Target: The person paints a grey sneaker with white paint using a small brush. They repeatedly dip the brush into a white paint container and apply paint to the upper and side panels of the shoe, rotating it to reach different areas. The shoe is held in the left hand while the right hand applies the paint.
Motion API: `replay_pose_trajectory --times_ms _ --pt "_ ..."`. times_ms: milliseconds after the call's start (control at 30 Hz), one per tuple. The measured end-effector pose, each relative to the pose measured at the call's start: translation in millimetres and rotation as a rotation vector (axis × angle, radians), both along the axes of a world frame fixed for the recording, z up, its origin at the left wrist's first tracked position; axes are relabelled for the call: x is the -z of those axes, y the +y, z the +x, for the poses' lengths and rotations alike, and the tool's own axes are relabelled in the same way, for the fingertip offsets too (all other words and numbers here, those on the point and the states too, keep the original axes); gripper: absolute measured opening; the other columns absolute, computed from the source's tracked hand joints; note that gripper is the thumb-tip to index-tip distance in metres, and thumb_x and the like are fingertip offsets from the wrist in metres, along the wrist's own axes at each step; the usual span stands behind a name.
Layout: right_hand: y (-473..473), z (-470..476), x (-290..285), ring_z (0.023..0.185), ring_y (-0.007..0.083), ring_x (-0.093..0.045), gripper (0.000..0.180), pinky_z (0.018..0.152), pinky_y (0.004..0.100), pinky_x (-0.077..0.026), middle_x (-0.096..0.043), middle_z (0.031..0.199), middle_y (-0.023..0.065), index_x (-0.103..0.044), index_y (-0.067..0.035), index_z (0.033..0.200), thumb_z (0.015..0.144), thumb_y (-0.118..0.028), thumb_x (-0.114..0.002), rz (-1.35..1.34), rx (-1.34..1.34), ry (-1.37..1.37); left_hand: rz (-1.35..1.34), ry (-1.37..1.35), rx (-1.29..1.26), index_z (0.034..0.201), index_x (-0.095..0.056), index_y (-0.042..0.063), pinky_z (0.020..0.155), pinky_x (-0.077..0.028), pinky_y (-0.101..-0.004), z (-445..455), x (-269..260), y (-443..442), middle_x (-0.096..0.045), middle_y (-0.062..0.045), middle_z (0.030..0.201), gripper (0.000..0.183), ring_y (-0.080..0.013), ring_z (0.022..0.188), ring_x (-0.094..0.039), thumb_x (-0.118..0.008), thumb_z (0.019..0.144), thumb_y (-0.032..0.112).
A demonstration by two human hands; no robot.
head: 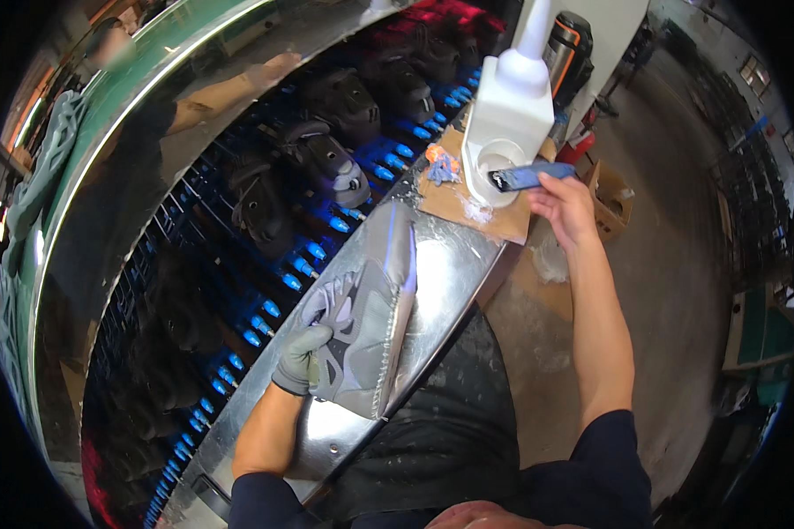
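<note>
A grey knit glove covers my left hand (pixel 303 354), which grips a grey shoe upper (pixel 364 324) by its lace side above the metal ledge (pixel 446 264). White stitching runs along the upper's lower edge. My bare right hand (pixel 564 203) holds a brush with a flat blue handle (pixel 536 176). The brush's dark, wet-looking end is over the round cup of a white plastic dispenser (pixel 511 109); whether it touches the contents I cannot tell. Under the dispenser lies a stained piece of cardboard (pixel 509 221).
Left of the ledge, a blue-lit machine bed carries several dark shoe uppers (pixel 327 165) and a row of blue-tipped fittings (pixel 304 266). A curved transparent cover (pixel 132 132) rises beyond it. Behind the dispenser stands a thermos (pixel 566 56). A cardboard box (pixel 610 198) sits on the floor at right.
</note>
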State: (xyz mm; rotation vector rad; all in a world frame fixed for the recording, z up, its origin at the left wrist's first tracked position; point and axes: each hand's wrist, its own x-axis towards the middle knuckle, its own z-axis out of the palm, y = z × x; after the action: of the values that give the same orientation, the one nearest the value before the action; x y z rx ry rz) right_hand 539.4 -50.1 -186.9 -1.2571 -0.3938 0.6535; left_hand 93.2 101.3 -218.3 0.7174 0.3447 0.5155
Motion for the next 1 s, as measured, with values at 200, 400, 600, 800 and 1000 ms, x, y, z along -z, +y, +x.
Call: replay_pose_trajectory --times_ms 200,400,600,800,1000 --pt "-30 -16 13 0.077 0.0205 -0.078 0.018 0.067 0.0311 -0.067 -0.079 0.094 0.0148 -0.071 0.004 0.112 0.103 -0.012 -0.073 0.019 -0.102 0.126 0.106 0.122 0.179 0.159 -0.046 -0.011 0.122 -0.047 -0.0403 1 -4 13 -0.061 -0.019 0.154 0.102 -0.0284 0.140 -0.063 -0.088 0.075 0.028" --pt "-48 -122 -15 0.082 0.0214 -0.079 0.025 0.069 0.0314 -0.067 -0.080 0.103 0.0185 -0.072 0.008 0.117 0.107 -0.015 -0.067 0.247 -0.284 0.024 0.172 0.203 0.176 0.148 -0.059 -0.008 0.105 -0.059 -0.0354 -2 -4 14 -0.073 -0.017 0.133 0.100 -0.0243 0.118 -0.074 -0.093 0.066 0.037" --pt "-56 -161 -10 0.085 0.0228 -0.077 0.024 0.071 0.0337 -0.066 -0.079 0.105 0.0192 -0.073 0.009 0.117 0.105 -0.011 -0.071 0.243 -0.247 -0.188 0.202 0.226 0.200 0.146 -0.059 -0.013 0.101 -0.060 -0.0339 -6 9 22 -0.075 -0.016 0.130 0.104 -0.0228 0.112 -0.076 -0.097 0.063 0.038" --pt "-46 -127 -34 0.085 0.0193 -0.077 0.020 0.073 0.0308 -0.065 -0.080 0.101 0.0158 -0.075 0.007 0.113 0.106 -0.012 -0.073 0.157 -0.240 -0.182 0.174 0.214 0.230 0.142 -0.062 -0.014 0.100 -0.060 -0.0335 -6 10 25 -0.076 -0.017 0.125 0.101 -0.0228 0.109 -0.076 -0.098 0.060 0.032" --pt "-53 -132 -38 0.086 0.0211 -0.078 0.019 0.072 0.0315 -0.065 -0.078 0.104 0.0168 -0.075 0.008 0.111 0.103 -0.009 -0.075 0.157 -0.294 -0.260 0.172 0.240 0.246 0.139 -0.065 -0.014 0.100 -0.061 -0.0347 -5 5 25 -0.077 -0.018 0.124 0.098 -0.0235 0.108 -0.077 -0.097 0.058 0.031"
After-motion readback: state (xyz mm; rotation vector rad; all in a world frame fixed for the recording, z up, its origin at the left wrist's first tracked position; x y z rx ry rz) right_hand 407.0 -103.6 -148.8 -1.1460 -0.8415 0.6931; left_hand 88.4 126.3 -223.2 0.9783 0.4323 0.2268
